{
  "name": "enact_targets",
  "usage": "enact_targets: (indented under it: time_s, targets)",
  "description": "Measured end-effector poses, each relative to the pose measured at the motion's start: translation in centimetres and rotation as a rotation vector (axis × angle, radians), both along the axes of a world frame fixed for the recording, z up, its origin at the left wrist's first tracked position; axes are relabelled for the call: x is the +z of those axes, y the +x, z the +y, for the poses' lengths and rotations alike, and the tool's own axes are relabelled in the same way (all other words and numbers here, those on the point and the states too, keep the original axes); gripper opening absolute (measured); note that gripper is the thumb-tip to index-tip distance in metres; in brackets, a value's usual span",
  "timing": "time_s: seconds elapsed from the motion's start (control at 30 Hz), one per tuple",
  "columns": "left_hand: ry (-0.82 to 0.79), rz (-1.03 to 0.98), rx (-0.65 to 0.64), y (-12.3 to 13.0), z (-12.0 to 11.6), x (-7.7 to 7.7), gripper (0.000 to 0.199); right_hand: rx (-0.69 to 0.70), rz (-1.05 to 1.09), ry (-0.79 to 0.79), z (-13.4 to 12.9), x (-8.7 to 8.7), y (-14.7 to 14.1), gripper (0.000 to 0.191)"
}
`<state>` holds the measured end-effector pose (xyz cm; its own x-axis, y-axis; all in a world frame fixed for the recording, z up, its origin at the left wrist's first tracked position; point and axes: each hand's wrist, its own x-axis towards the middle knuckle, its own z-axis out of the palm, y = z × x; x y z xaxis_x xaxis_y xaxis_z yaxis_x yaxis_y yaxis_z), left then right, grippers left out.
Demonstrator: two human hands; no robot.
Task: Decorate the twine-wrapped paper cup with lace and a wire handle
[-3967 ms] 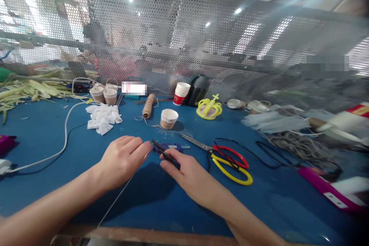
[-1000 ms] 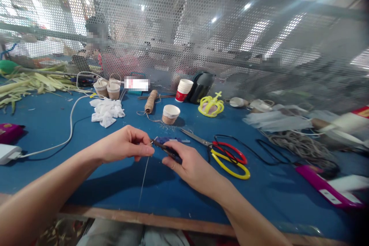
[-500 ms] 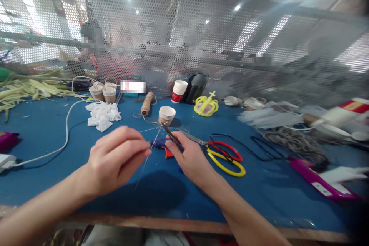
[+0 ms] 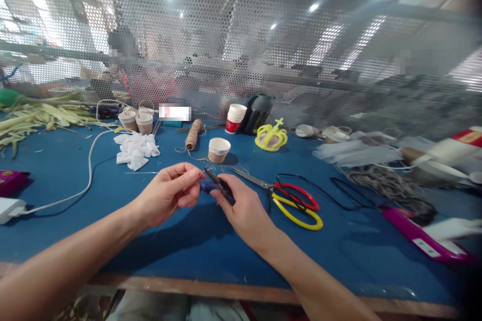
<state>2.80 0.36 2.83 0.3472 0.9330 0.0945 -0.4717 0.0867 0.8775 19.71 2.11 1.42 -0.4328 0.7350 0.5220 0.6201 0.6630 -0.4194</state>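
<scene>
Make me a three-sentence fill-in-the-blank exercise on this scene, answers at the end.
1. The slender dark hand tool is held in the person's ____ hand.
2. The large metal scissors have one red handle loop and one ____ loop.
3. The yellow openwork crown on the blue table is topped with a ____.

Missing words: right; yellow; cross.

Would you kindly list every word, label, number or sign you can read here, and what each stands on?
No text is readable.
Red-and-white paper cup: gold marking, too small to read.
White panel at the back: pixelated, unreadable.
Red-banded white object: too blurred to tell.
</scene>
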Motion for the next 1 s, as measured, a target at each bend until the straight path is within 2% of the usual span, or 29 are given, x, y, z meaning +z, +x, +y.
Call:
enact_targets:
  time_s: [0.27, 0.37, 0.6, 0.87, 0.93, 1.0]
  targets:
    - [0.092, 0.226, 0.183, -0.62, -0.27, 0.14, 0.021, 0.05, -0.045, -0.091, -0.25, 0.53, 0.06, 0.025]
    - [0.074, 0.197, 0.146, -0.71, -0.29, 0.03, 0.02, 0.065, -0.067, -0.113, -0.25, 0.72, 0.13, 0.023]
    - [-0.017, 0.004, -0.048, -0.7, -0.28, 0.01, 0.018, 0.069, -0.057, -0.08, -0.08, 0.61, 0.24, 0.018]
    - [-0.131, -0.128, -0.166, -0.8, 0.06, -0.15, 0.014, 0.075, -0.044, -0.04, -0.1, 0.34, 0.14, 0.017]
    - [-0.139, -0.075, -0.165, -0.81, 0.14, -0.24, 0.018, 0.068, -0.035, -0.065, -0.06, 0.48, 0.09, 0.017]
    - [-0.073, 0.122, -0.115, -0.97, -0.03, -0.13, 0.026, 0.048, -0.017, -0.114, 0.04, 0.75, 0.1, 0.017]
